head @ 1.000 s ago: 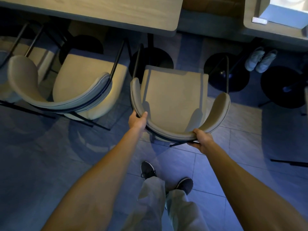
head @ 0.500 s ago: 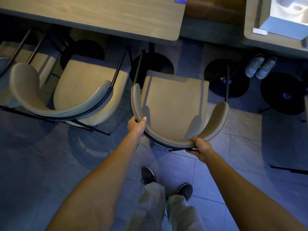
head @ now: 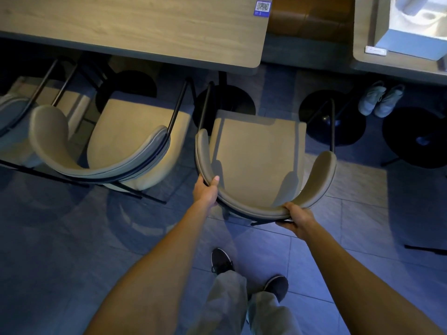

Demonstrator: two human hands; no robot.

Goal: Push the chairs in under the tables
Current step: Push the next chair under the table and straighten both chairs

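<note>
Dim floor [head: 72, 238]; left hand [head: 205, 192], right hand [head: 298, 217], fingers partly behind chair [head: 256, 160]

Dim bluish light on grey floor tiles [head: 72, 238], brown bench [head: 312, 18] behind

Matt wood-grain table [head: 135, 27], smooth leather-like chair [head: 258, 155] — thin black metal frame

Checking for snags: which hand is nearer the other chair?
Left. The left hand grips the held chair on its side toward the other chair; the right hand grips its far side.
</note>
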